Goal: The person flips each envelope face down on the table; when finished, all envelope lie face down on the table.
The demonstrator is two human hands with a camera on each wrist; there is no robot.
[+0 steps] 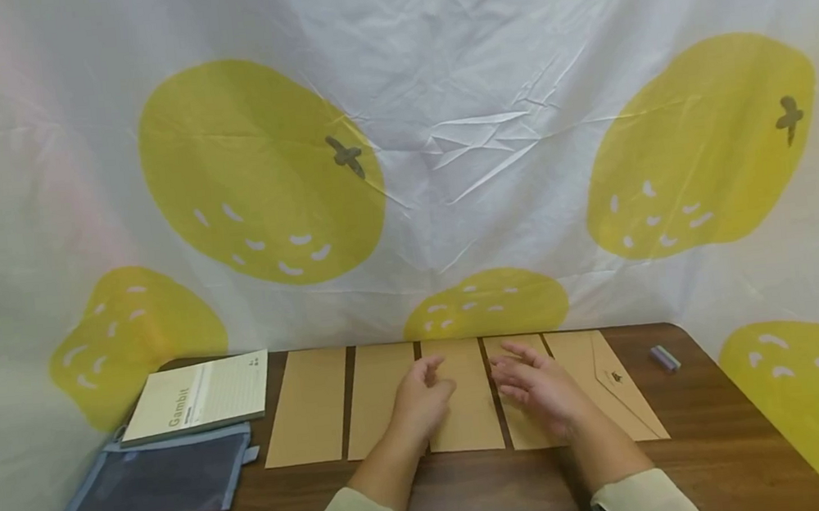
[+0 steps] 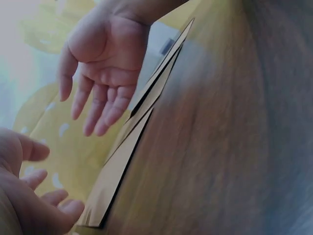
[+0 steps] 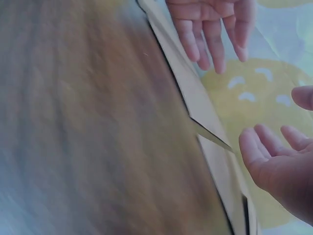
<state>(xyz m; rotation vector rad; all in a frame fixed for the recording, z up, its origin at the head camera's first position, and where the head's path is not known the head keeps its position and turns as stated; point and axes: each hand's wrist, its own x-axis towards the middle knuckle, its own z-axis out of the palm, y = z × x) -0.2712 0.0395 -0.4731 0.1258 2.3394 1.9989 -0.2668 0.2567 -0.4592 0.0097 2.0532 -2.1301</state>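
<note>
We see five brown paper pieces (image 1: 307, 405) laid side by side in a row on the wooden counter (image 1: 726, 431), their far ends close to the back edge. Narrow dark strips of wood part the first four; between the fourth and fifth a strip shows at the far end, and the near end is hidden by the right arm. The fifth piece (image 1: 603, 389) carries a flap line and a small dark print, and its right side slants outward.

The left hand (image 1: 419, 398) is over the gap between the second and third pieces; the right hand (image 1: 539, 387) is over the fourth. In both wrist views we read the hands as raised above the paper, well apart, palms roughly inward. Each grip is relaxed, fingers loosely extended, holding nothing.

For room: we note a broad band of wood from the pieces' near edges toward the person, crossed by both forearms. On the right, more wood runs to the slanting counter edge, with a small pastel block (image 1: 665, 358) near the back corner. The left side is tighter: a notebook (image 1: 197, 398) marked "Gambit" lies just beside the first piece, and a blue mesh pouch (image 1: 157, 481) sits at its near edge, reaching the counter's left edge.
</note>
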